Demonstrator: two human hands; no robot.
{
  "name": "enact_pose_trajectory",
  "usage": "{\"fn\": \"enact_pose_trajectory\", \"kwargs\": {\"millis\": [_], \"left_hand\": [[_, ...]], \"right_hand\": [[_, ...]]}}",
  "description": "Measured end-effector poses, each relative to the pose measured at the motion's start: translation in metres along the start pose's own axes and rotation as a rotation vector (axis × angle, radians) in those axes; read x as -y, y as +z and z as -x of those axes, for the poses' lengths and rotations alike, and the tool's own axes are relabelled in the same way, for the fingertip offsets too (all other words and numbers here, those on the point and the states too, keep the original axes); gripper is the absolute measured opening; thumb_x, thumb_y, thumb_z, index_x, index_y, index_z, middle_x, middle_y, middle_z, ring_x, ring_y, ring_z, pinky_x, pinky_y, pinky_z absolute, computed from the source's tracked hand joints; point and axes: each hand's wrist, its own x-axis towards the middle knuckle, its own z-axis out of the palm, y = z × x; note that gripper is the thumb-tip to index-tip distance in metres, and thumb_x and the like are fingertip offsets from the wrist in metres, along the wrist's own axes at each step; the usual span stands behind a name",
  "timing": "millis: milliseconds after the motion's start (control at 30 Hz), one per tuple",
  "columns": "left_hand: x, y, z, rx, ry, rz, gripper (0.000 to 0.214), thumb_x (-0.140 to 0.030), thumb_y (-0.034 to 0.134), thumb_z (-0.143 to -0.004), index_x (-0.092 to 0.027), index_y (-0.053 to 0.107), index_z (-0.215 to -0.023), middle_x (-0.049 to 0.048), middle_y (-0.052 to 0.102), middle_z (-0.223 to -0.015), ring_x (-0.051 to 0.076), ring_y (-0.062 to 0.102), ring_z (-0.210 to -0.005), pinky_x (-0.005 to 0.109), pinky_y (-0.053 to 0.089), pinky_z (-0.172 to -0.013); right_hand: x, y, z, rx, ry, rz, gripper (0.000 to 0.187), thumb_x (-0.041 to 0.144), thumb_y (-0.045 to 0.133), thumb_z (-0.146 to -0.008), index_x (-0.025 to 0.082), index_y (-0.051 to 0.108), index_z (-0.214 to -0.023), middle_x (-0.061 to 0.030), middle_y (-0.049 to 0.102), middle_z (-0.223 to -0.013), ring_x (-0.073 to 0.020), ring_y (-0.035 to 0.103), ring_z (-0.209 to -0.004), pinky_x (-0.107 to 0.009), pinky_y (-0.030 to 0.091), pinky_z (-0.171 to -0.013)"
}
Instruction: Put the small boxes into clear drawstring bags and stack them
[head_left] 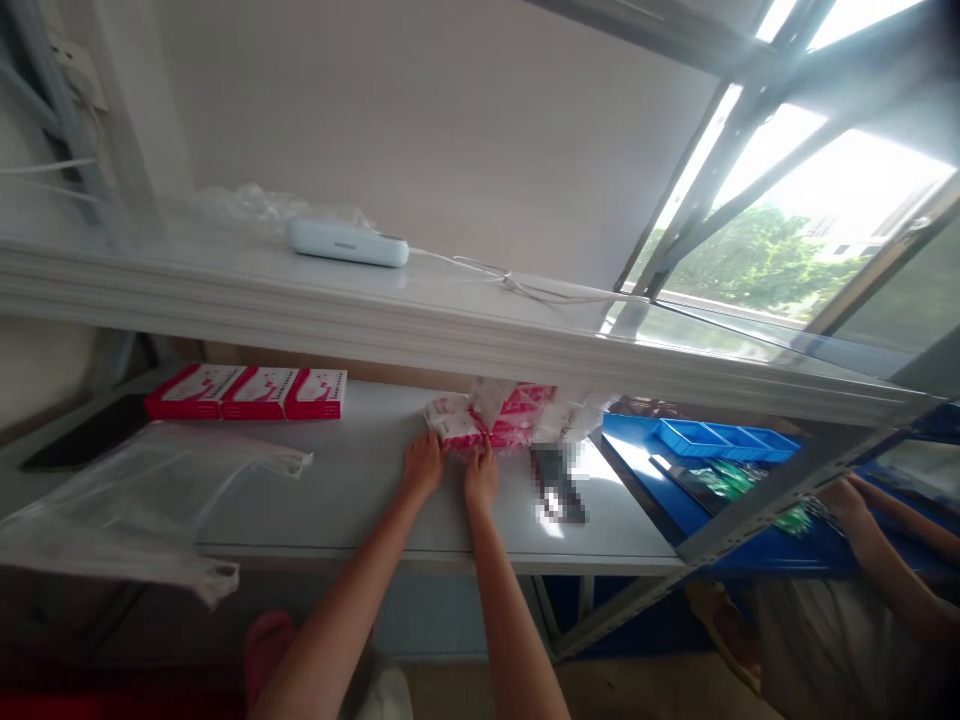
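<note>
At the back of the grey lower shelf (367,480), both of my hands are on pink-and-white packages (454,420) that look wrapped in clear plastic (487,395). My left hand (424,463) closes on the near left end of the package. Just to its right, my right hand (481,480) pinches the front edge of the pink wrapping. Several similar packages sit bunched behind and to the right, partly under the upper shelf. Exactly what lies between my fingertips is too small to make out.
Three pink-and-white boxes (259,395) stand in a row on the left, behind a clear plastic bag (142,500) and a dark flat panel (86,435). A white device (349,243) rests on the upper shelf (480,335). Blue trays (724,440) and another person's arms (874,530) are on the right.
</note>
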Motion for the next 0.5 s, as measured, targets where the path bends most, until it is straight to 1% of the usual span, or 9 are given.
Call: {"fn": "enact_pose_trajectory", "kwargs": {"millis": [67, 133, 200, 267, 400, 500], "left_hand": [[0.001, 0.003, -0.002, -0.015, -0.008, 0.047, 0.031, -0.031, 0.035, -0.097, -0.011, 0.053, -0.113, 0.0175, 0.061, -0.113, 0.029, 0.054, -0.112, 0.039, 0.039, -0.092], [0.004, 0.006, -0.004, -0.061, -0.034, 0.120, 0.040, -0.040, 0.038, -0.095, -0.009, 0.050, -0.119, 0.0191, 0.058, -0.118, 0.030, 0.053, -0.114, 0.041, 0.039, -0.094], [0.006, 0.010, -0.006, -0.119, -0.067, 0.197, 0.055, -0.048, 0.041, -0.093, -0.008, 0.043, -0.130, 0.0204, 0.053, -0.126, 0.030, 0.050, -0.119, 0.041, 0.039, -0.097], [0.009, 0.012, -0.008, -0.129, -0.077, 0.242, 0.063, -0.051, 0.042, -0.092, -0.009, 0.035, -0.138, 0.0202, 0.049, -0.133, 0.030, 0.046, -0.124, 0.041, 0.037, -0.100], [0.012, 0.012, -0.009, 0.016, -0.006, 0.228, 0.059, -0.048, 0.037, -0.094, -0.012, 0.036, -0.140, 0.0182, 0.043, -0.143, 0.031, 0.042, -0.129, 0.045, 0.035, -0.104], [0.014, 0.010, -0.011, 0.066, 0.024, 0.211, 0.058, -0.046, 0.037, -0.094, -0.013, 0.034, -0.141, 0.0179, 0.039, -0.146, 0.032, 0.041, -0.130, 0.048, 0.033, -0.104]], "right_hand": [[-0.002, 0.001, 0.000, -0.004, 0.006, 0.025, 0.061, 0.048, 0.026, -0.091, 0.013, 0.042, -0.139, -0.0181, 0.052, -0.134, -0.0310, 0.048, -0.121, -0.044, 0.036, -0.096], [-0.003, 0.002, 0.000, -0.010, 0.003, 0.035, 0.062, 0.049, 0.029, -0.090, 0.014, 0.042, -0.139, -0.0178, 0.053, -0.132, -0.0313, 0.049, -0.120, -0.043, 0.036, -0.094], [-0.005, 0.003, -0.001, -0.018, -0.013, 0.031, 0.061, 0.048, 0.031, -0.088, 0.015, 0.043, -0.139, -0.0173, 0.054, -0.130, -0.0310, 0.050, -0.117, -0.042, 0.037, -0.092], [-0.006, 0.003, -0.001, -0.030, -0.029, 0.022, 0.060, 0.047, 0.032, -0.088, 0.015, 0.044, -0.138, -0.0169, 0.057, -0.126, -0.0302, 0.052, -0.114, -0.040, 0.038, -0.089], [-0.005, 0.002, -0.001, -0.016, -0.013, 0.047, 0.061, 0.045, 0.033, -0.086, 0.015, 0.043, -0.138, -0.0177, 0.057, -0.123, -0.0307, 0.053, -0.111, -0.041, 0.039, -0.086], [-0.005, 0.002, -0.001, -0.013, -0.015, 0.062, 0.062, 0.045, 0.036, -0.085, 0.017, 0.042, -0.140, -0.0168, 0.057, -0.124, -0.0305, 0.054, -0.110, -0.041, 0.040, -0.085]]}}
